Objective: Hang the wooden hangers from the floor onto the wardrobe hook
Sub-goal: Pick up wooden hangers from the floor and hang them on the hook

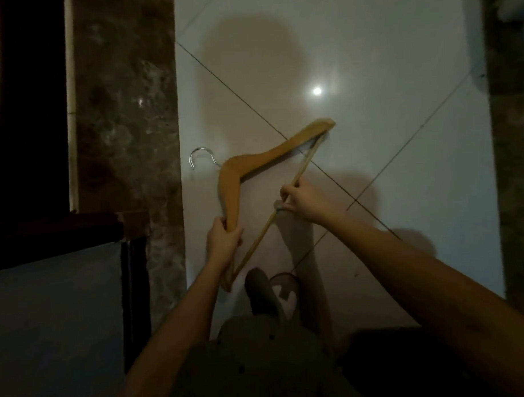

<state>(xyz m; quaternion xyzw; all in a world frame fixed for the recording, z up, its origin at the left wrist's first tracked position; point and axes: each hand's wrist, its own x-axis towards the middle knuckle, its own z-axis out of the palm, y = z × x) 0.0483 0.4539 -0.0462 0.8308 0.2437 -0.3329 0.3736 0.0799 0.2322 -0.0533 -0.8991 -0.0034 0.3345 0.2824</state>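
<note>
A wooden hanger (255,161) with a silver metal hook (200,156) is held above the white tiled floor, its hook pointing left. My left hand (223,239) grips the near arm of the hanger. My right hand (299,200) pinches the thin crossbar (305,161) near its middle. No wardrobe hook shows in the head view.
A dark marbled strip (127,114) runs along the left of the white tiled floor (371,135). Dark furniture (28,102) and a pale blue panel (50,309) stand at the left. My slippered foot (283,295) is below the hanger. A dark border (513,160) lines the right edge.
</note>
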